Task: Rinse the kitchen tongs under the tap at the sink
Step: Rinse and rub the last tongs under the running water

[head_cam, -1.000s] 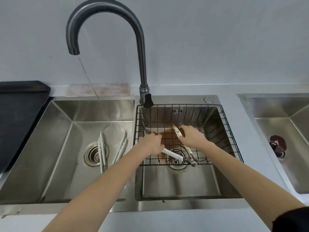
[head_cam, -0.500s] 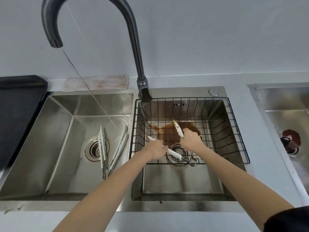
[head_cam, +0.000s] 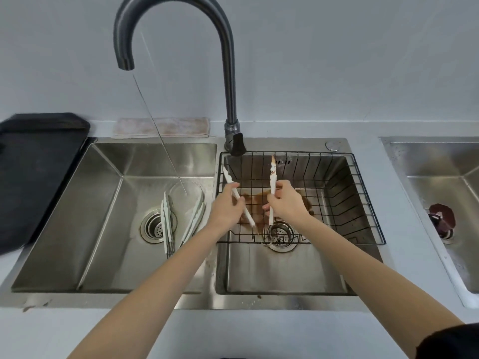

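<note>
Two hands held soiled white tongs (head_cam: 272,182) over the right basin (head_cam: 285,270) of a steel double sink.

The left hand's (head_cam: 226,209) fingers curled round one arm of the tongs and the right hand's (head_cam: 287,206) fingers curled round the other, the two arms spread apart with their tips pointing up and away; the right arm's tip carried brown smears. Below sat a black wire rack (head_cam: 363,203) above a brown stain (head_cam: 255,203) near the drain. The tap (head_cam: 228,73) sent a thin stream (head_cam: 160,141) into the left basin (head_cam: 108,203), where another pair of tongs (head_cam: 168,221) lay beside its drain. A cloth (head_cam: 160,126) lay behind the sink.
</note>
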The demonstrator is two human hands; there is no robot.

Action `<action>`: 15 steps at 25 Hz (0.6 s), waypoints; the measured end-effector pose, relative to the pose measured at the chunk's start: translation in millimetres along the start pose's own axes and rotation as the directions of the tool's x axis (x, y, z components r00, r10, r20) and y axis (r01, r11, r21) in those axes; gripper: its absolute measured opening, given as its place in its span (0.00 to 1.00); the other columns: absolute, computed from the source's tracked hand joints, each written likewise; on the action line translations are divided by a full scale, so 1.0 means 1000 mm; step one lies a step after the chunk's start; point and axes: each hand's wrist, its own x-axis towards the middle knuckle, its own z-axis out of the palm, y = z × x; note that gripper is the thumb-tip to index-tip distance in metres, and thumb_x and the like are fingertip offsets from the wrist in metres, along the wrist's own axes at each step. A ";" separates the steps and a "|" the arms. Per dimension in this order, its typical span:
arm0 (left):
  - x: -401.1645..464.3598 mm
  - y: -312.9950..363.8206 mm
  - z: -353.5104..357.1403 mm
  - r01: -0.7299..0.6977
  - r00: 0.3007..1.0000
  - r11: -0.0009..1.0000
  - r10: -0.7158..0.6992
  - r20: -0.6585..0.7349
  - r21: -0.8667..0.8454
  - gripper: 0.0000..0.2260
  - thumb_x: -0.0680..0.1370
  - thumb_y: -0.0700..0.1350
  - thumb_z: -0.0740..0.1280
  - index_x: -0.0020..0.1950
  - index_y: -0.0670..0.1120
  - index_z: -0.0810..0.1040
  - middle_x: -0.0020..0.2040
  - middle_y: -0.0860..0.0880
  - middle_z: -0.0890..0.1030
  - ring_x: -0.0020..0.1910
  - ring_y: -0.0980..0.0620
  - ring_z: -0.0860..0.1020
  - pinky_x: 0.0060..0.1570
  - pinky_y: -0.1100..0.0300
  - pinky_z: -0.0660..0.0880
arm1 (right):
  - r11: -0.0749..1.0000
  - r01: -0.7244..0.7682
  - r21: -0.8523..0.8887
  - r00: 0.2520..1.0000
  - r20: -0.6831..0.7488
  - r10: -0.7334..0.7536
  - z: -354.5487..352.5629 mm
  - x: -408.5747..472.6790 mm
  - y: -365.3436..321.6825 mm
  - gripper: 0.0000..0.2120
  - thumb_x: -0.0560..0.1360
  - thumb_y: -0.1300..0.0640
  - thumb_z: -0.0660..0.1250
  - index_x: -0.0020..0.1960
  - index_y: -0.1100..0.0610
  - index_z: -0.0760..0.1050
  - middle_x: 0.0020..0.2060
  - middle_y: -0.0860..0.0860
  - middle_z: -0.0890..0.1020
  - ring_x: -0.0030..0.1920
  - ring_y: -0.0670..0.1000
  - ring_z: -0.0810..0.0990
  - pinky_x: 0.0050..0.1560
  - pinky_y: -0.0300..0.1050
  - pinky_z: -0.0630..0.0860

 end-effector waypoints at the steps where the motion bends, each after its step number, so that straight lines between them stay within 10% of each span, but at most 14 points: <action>1: -0.004 -0.002 -0.008 -0.015 0.998 0.998 0.011 -0.063 -0.058 0.16 0.78 0.40 0.59 0.66 0.45 0.66 0.39 0.48 0.75 0.33 0.53 0.76 0.31 0.74 0.73 | 0.999 0.030 0.025 1.000 -0.007 -0.030 0.007 -0.004 -0.007 0.20 0.77 0.60 0.60 0.68 0.60 0.61 0.44 0.49 0.77 0.34 0.42 0.79 0.35 0.35 0.78; 8: -0.023 -0.039 -0.071 -0.003 0.968 0.963 -0.065 -0.244 -0.271 0.18 0.74 0.34 0.62 0.58 0.50 0.61 0.38 0.48 0.73 0.37 0.42 0.80 0.44 0.47 0.79 | 0.976 -0.012 0.219 0.998 0.058 -0.001 0.076 -0.014 -0.043 0.19 0.76 0.60 0.61 0.66 0.59 0.64 0.40 0.46 0.78 0.36 0.43 0.80 0.38 0.39 0.80; 15: -0.014 -0.085 -0.142 0.130 0.944 0.950 -0.206 -0.259 -0.282 0.24 0.74 0.38 0.64 0.69 0.44 0.63 0.40 0.54 0.71 0.28 0.58 0.77 0.24 0.77 0.69 | 0.840 -0.240 0.487 0.967 0.192 0.165 0.154 -0.004 -0.080 0.18 0.78 0.59 0.60 0.66 0.64 0.67 0.39 0.52 0.75 0.35 0.48 0.79 0.41 0.42 0.79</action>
